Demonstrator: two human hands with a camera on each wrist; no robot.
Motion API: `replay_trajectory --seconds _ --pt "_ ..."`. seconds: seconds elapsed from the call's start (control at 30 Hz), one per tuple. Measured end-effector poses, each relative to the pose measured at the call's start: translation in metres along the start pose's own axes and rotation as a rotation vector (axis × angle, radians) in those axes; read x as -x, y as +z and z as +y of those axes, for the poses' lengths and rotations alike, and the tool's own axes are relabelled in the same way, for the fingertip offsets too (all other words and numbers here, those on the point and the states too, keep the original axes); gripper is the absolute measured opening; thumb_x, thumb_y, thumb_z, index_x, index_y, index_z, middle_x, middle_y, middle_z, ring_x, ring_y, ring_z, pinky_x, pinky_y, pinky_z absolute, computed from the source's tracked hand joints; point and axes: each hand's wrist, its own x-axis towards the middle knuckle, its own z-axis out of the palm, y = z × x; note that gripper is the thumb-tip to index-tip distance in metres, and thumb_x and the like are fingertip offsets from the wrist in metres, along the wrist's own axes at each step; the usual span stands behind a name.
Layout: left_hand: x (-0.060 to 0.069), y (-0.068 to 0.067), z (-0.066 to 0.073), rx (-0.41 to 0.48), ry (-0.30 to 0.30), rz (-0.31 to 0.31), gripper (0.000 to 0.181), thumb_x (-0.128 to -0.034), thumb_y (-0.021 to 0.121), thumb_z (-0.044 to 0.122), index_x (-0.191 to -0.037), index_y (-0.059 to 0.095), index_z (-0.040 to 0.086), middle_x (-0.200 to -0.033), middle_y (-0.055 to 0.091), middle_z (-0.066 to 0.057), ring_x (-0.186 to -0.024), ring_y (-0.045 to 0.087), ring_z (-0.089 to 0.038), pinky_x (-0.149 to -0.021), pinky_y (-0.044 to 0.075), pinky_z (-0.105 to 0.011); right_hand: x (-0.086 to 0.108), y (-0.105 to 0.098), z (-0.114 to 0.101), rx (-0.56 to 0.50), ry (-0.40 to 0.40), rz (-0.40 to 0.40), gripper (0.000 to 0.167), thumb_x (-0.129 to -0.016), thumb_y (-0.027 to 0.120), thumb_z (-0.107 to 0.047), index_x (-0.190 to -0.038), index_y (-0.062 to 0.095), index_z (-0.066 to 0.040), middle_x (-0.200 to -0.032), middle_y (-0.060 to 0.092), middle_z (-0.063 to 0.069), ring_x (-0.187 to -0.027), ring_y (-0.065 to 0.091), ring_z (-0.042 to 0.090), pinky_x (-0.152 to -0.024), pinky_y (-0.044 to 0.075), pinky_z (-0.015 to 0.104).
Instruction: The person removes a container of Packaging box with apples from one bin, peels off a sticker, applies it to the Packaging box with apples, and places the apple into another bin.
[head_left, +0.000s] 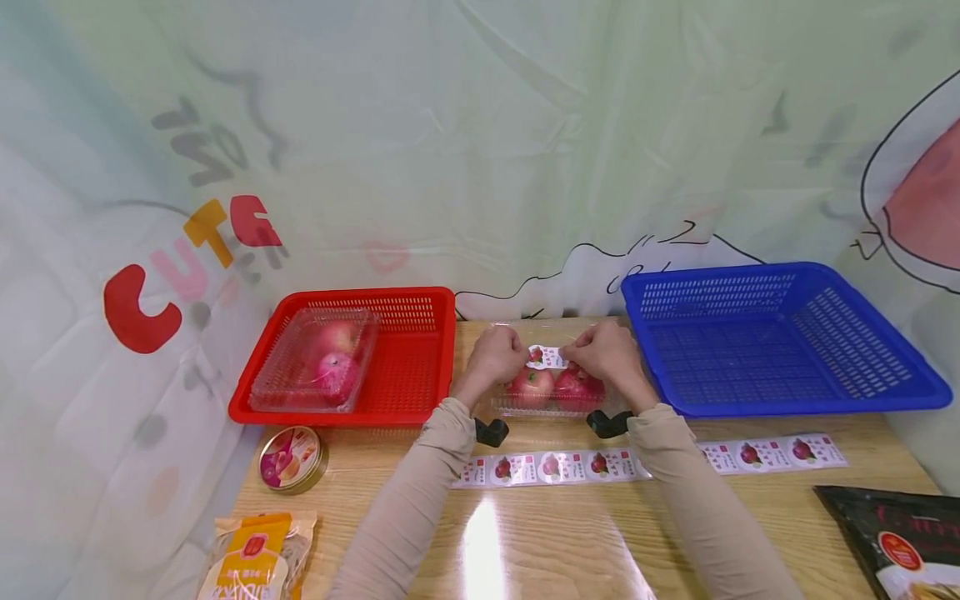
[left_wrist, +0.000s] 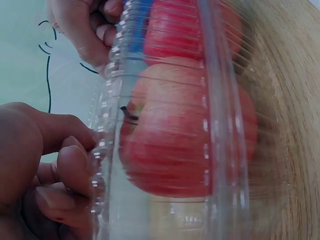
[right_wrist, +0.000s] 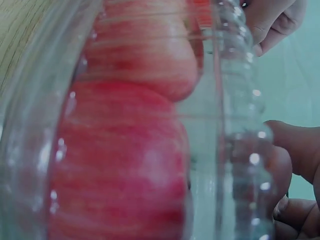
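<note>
Beige sleeves (head_left: 408, 508) come up from the bottom edge of the frame, nearest the camera, and reach toward its centre. Behind everything, a printed curtain (head_left: 420, 158) fills the upper half, with coloured letters at the left. Below it, the wooden desk (head_left: 375, 467) spans the lower part. At centre right sits a blue basket (head_left: 750, 354); at centre left, a smaller red basket (head_left: 408, 367) carries a second box (head_left: 288, 379), clear, with reddish fruit inside. Dark plastic shows at lower right: a bag (head_left: 892, 533), cut off by the frame edge. Between the baskets, at the centre, stands a clear box (head_left: 551, 409) with ribbed walls. A strip (head_left: 551, 467) of fruit-printed stickers lies across the desk just below it, partly hidden by the right sleeve. A yellow packet (head_left: 258, 554) is at lower left, cut by the bottom edge.

Over the box, the left hand (head_left: 497, 357) and right hand (head_left: 606, 354) face each other, fingers curled in narrow pinches on opposite ends of a label. At left, below the red basket, is a round tin (head_left: 291, 458). Two red apples (head_left: 533, 390) sit side by side in the box. Smallest is that white label (head_left: 547, 357), near the middle of the frame between the two hands.
</note>
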Motion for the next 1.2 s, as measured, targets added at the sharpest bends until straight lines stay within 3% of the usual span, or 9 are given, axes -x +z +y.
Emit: replay_trajectory --seconds 0.23,0.6,0.93,1.2 --pt "0.0027 0.0019 0.0006 0.044 -0.043 0.002 0.032 -0.1018 0.07 0.02 -0.072 0.06 0.011 -0.065 0.057 -0.005 -0.062 0.054 -0.018 -0.048 0.042 -0.022 -0.0003 0.0002 -0.0015 0.001 0.034 0.008 0.028 -0.094 0.079 -0.027 -0.096 0.078 0.0 -0.074 0.073 0.01 -0.06 0.064 0.018 -0.051 0.048 0.025" --pt "0.0039 0.0014 -0.0003 0.101 -0.082 0.024 0.029 -0.0991 0.074 0.02 -0.074 0.062 0.01 -0.069 0.061 -0.006 -0.065 0.056 -0.017 -0.049 0.043 -0.021 -0.0036 0.004 0.0011 -0.06 0.057 0.036 0.028 -0.092 0.082 -0.023 -0.105 0.071 -0.001 -0.076 0.075 0.011 -0.057 0.067 0.015 -0.051 0.051 0.025" --pt "0.0008 0.0024 -0.003 0.067 -0.061 0.047 0.032 -0.0981 0.075 0.022 -0.072 0.062 0.01 -0.065 0.058 -0.004 -0.063 0.055 -0.017 -0.047 0.04 -0.022 -0.0078 0.0043 0.0032 -0.058 0.069 0.034 0.03 -0.091 0.083 -0.023 -0.107 0.07 0.0 -0.076 0.075 0.011 -0.057 0.067 0.015 -0.052 0.05 0.024" --pt "0.0048 0.0023 -0.0024 0.096 -0.04 0.067 0.031 -0.0988 0.075 0.02 -0.073 0.062 0.01 -0.067 0.059 -0.005 -0.062 0.056 -0.018 -0.048 0.042 -0.022 -0.0071 0.0034 0.0011 -0.081 0.1 0.019 0.03 -0.092 0.082 -0.023 -0.108 0.069 -0.001 -0.079 0.074 0.012 -0.06 0.069 0.017 -0.055 0.054 0.026"
